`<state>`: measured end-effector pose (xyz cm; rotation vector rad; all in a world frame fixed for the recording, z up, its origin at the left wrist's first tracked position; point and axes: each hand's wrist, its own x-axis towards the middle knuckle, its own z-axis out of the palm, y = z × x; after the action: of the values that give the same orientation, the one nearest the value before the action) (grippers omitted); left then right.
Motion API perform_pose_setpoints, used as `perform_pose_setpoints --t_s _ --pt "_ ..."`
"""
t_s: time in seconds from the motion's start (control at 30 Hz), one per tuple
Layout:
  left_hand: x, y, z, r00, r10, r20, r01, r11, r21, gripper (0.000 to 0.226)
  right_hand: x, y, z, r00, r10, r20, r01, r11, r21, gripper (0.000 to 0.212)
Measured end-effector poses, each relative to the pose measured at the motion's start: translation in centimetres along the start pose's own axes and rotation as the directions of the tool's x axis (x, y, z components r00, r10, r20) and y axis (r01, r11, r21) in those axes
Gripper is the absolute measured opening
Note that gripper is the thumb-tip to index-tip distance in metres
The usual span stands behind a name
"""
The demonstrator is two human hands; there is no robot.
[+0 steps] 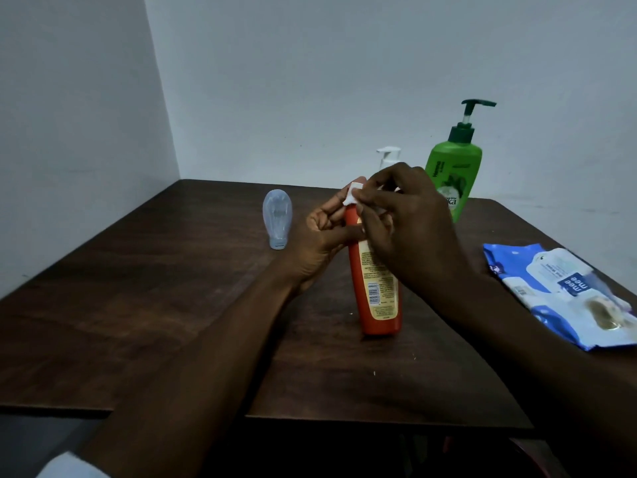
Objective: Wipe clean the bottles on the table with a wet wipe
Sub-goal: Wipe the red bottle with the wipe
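I see the dark counter (172, 305) carrying an orange bottle (377, 288) upright at centre; my left hand (322, 236) grips its upper part while my right hand (410, 229) pinches a white wipe (352, 194) against its top.

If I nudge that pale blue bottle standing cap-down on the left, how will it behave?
The pale blue bottle probably tips easily: it stands on a narrow cap with a wider body above. It looks translucent and empty, so likely light. Once down, its rounded body may roll.

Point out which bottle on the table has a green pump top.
The green bottle at the back right, behind the right hand. The orange bottle being wiped and the pale blue bottle lack one.
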<state>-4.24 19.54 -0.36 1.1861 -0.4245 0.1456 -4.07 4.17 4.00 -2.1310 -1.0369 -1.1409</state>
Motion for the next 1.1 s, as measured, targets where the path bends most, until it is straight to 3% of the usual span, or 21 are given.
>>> perform_pose_setpoints --t_s 0.1,0.3,0.47,0.63,0.87,1.0,1.1 --pt "-0.1 -0.2 -0.1 0.999 0.040 -0.018 -0.039 0.996 0.076 0.053 0.4 -0.8 0.6 0.994 -0.052 0.098 0.061 0.994 -0.089 0.018" --pt "0.1 -0.3 -0.3 0.996 0.065 -0.062 -0.056 0.990 0.126 0.052 1.7 -1.1 0.5 0.966 -0.066 0.249 0.115 0.976 -0.187 0.018" --pt "0.1 -0.2 -0.3 0.998 0.061 -0.029 -0.058 0.994 0.091 0.057 1.1 -0.3 -0.4 0.990 -0.060 0.130 0.065 0.997 -0.041 0.017" --pt "0.2 0.1 -0.5 1.000 0.004 0.023 -0.006 0.998 0.055 0.069 0.5 1.0 -1.4 0.989 0.144 0.038 -0.148 0.974 0.170 0.017" --pt "0.1 0.3 -0.4 0.999 -0.016 0.044 0.013 0.998 0.059 0.065 0.4 2.8 -1.7 0.924 0.368 0.101 -0.377 0.838 0.395 0.013" --pt "0.0 0.4 -0.4 0.998 -0.027 0.056 0.025 0.999 0.046 0.066 0.4 3.4 -1.7 0.866 0.444 0.229 -0.486 0.642 0.593 0.015" --pt "0.0 0.5 -0.4 0.997 -0.039 0.065 0.036 0.998 0.043 0.067 0.3 3.7 -1.8 0.843 0.464 0.273 -0.520 0.569 0.637 0.015"
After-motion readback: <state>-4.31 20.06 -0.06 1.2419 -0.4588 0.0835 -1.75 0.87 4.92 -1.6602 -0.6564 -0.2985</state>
